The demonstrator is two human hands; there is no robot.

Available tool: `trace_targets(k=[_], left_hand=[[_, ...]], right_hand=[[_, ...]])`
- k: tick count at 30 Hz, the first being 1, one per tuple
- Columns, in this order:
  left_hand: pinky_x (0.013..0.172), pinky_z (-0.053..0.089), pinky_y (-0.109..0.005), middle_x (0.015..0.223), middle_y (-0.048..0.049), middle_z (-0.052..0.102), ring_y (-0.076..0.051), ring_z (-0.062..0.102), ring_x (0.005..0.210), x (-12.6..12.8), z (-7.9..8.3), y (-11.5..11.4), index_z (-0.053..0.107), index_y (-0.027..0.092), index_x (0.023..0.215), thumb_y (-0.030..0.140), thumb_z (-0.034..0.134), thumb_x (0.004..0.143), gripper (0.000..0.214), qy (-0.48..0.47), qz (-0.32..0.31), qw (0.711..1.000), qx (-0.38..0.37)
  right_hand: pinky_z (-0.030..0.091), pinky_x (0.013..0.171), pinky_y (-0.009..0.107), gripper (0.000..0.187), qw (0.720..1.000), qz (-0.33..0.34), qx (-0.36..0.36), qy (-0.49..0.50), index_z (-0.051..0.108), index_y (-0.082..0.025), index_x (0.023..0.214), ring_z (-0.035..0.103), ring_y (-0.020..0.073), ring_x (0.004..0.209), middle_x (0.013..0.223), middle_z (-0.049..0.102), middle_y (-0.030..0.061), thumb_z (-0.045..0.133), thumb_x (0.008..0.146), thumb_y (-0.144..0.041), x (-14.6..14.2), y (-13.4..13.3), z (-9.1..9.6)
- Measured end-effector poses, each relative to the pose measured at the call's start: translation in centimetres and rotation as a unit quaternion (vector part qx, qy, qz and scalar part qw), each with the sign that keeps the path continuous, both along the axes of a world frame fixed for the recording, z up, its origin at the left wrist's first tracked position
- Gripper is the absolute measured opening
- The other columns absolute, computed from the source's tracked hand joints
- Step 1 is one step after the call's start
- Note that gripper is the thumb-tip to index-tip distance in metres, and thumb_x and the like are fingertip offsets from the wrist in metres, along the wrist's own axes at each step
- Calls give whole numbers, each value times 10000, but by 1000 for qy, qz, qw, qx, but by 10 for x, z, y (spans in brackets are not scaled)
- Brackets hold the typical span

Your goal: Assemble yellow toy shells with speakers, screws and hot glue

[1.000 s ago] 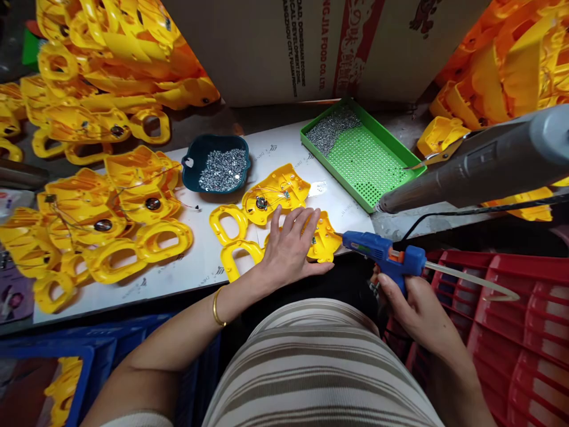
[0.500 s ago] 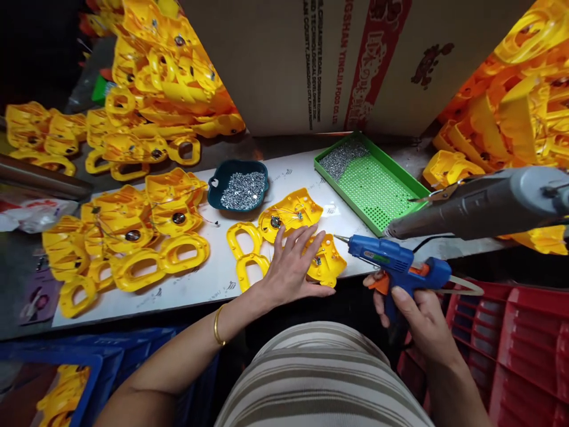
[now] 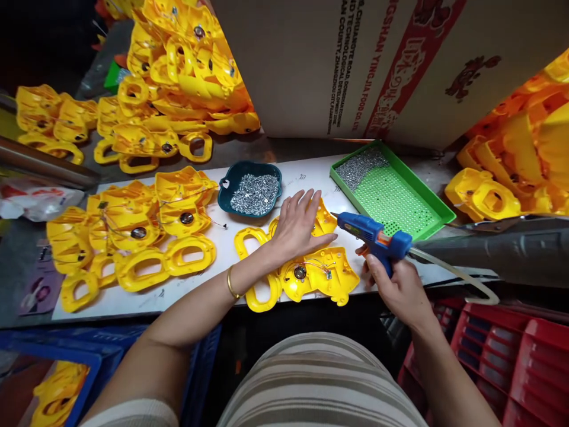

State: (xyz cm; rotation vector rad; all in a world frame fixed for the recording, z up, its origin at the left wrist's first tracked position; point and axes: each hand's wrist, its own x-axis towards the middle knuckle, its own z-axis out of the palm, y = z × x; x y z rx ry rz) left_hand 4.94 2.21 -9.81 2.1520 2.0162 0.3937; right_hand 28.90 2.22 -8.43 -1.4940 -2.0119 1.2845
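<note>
My left hand (image 3: 299, 228) lies flat with fingers spread on the farther of two yellow plastic shells (image 3: 326, 220) on the white table. The nearer yellow shell (image 3: 320, 274) lies uncovered at the table's front edge, showing a round speaker and thin wires inside. My right hand (image 3: 397, 286) is closed round the grip of a blue glue gun (image 3: 371, 236). Its nozzle points left, close to my left fingertips. A pale glue stick (image 3: 453, 274) sticks out of its back.
A dark teal dish of small screws (image 3: 251, 194) sits behind my left hand. A green tray (image 3: 425, 198) with more screws is to the right. Piles of yellow shells (image 3: 137, 231) fill the left. A cardboard box (image 3: 355, 59) stands behind; red crates (image 3: 524, 362) lower right.
My left hand has shifted from the nearer shell to the farther one, leaving the nearer one uncovered. The glue gun has moved left and further over the table.
</note>
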Motion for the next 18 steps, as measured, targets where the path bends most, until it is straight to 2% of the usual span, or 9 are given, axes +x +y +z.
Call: trace_targets(k=[7,13,18], left_hand=[[1125,281,-553,1497,-219,367,-390,342,1363,1,-2,-1,263,114,1475,615,636,789,927,-16,1,1000,0],[1119,284,-540,1489,-222,370,-387,348,1357,2,-1,0,275,108,1467,623,623,795,916,-19,1,1000,-1],[1115,276,-527,1484,-210,384,-379,358,1348,2,-1,0,272,141,1470,613,627,799,894,-10,-6,1000,11]], right_hand=[[465,548,320,441,1000,-11,-1,-12,656,-194,785,584,200,528,620,664,72,466,877,-582,4,1,-2],[451,567,327,492,1000,-4,-14,-28,680,-157,932,583,197,551,676,675,77,445,880,-587,1,3,-3],[414,551,324,543,998,0,18,-60,688,-149,867,571,200,569,655,650,89,409,874,-615,-1,3,-1]])
